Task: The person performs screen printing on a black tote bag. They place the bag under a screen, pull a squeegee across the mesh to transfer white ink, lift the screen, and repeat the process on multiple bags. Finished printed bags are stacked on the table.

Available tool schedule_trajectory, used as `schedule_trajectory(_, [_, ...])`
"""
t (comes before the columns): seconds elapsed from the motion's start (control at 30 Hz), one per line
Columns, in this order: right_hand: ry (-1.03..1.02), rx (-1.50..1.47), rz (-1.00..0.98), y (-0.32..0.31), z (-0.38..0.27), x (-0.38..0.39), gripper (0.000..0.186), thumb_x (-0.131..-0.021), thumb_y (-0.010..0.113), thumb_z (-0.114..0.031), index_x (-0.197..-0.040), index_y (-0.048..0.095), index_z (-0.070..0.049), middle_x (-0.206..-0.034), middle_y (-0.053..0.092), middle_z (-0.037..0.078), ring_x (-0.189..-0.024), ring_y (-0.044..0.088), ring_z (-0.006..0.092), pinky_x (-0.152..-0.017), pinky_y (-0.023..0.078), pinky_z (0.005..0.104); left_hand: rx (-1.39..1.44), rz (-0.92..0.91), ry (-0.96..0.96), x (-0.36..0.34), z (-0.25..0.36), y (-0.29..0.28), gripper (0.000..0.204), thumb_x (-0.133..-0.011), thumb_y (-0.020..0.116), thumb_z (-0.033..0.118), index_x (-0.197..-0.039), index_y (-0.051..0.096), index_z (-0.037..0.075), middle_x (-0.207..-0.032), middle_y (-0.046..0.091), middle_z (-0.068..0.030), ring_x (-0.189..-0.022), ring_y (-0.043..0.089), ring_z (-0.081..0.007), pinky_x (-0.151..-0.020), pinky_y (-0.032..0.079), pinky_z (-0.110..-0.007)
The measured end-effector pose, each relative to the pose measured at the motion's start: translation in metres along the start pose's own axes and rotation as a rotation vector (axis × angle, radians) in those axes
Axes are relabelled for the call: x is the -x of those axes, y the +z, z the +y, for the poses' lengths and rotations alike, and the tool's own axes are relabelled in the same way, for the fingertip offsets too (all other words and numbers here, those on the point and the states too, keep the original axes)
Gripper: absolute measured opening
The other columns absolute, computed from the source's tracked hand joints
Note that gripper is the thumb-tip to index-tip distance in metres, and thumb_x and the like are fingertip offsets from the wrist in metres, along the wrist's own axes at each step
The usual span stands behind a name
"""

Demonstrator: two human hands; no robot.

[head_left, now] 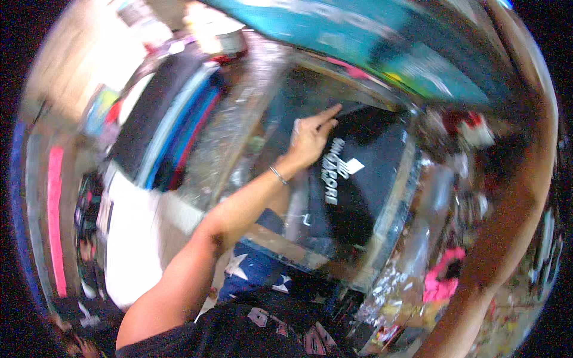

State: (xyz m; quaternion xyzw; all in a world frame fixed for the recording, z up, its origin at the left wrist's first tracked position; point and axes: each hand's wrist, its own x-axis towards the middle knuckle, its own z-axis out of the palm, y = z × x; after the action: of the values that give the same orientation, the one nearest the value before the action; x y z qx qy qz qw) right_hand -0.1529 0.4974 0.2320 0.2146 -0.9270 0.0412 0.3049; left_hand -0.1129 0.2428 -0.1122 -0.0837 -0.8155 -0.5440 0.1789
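My left arm reaches across the middle, with a thin bracelet at the wrist. My left hand (311,138) is over the far left part of a dark, flat piece (373,158) that looks like black cloth with white print. Its index finger is stretched out and the other fingers are partly bent; nothing shows in the hand. Blur hides whether the fingertips touch the surface. The dark piece lies on a glass-like panel in a worn frame (388,224). My right arm (507,232) runs up along the right side, and its hand is out of view.
Folded garments (158,122) in dark and blue colours stand in a stack at the left, near a white surface (134,238). A teal sheet (334,27) spans the far side. A pink scrap (441,275) and clear plastic litter (391,295) lie at the right.
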Motion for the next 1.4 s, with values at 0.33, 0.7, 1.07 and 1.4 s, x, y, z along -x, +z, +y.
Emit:
schedule_trajectory(0.33, [-0.119,0.139,-0.07,0.028,0.055,-0.037,0.045,-0.103,0.046,-0.037,-0.108,0.066,0.003,-0.102,0.068,0.02,-0.098,0.066,0.0302,-0.091,0.048,0.038,-0.072,0.84,-0.105,0.064,0.012,-0.415,0.029,-0.1,0.061,0.008,-0.128,0.067,0.002,-0.123,0.07,-0.0106,-0.103,0.065,-0.0171,-0.092,0.052,-0.028])
schedule_trajectory(0.7, [0.076,0.085,0.01,0.022,0.012,0.003,0.065,-0.099,0.048,-0.056,-0.129,0.064,0.001,-0.128,0.064,0.022,-0.122,0.059,0.0336,-0.106,0.041,0.0387,-1.308,0.604,-0.202,0.079,-0.032,-0.459,0.047,-0.094,0.063,0.041,-0.125,0.063,0.007,-0.102,0.068,-0.0212,-0.098,0.059,-0.0392,-0.087,0.044,-0.052])
schedule_trajectory(1.07, [-0.08,0.1,0.174,0.042,-0.111,0.157,0.042,-0.081,0.064,-0.051,-0.088,0.062,-0.01,-0.078,0.06,0.012,-0.073,0.065,0.0322,-0.063,0.051,0.0438,-0.742,-0.297,0.653,0.006,0.175,-0.157,0.08,-0.062,0.088,0.023,-0.134,0.058,0.005,-0.121,0.065,-0.0174,-0.113,0.06,-0.0368,-0.104,0.044,-0.045])
schedule_trajectory(1.4, [-0.021,-0.159,-0.133,0.105,-0.124,0.251,0.025,-0.08,0.067,-0.029,-0.09,0.058,-0.008,-0.08,0.059,0.012,-0.08,0.062,0.0323,-0.065,0.049,0.0464,-0.696,-0.607,0.258,0.094,0.102,-0.124,0.053,-0.057,0.091,0.019,-0.094,0.056,0.003,-0.089,0.058,-0.0141,-0.086,0.058,-0.0362,-0.076,0.043,-0.043])
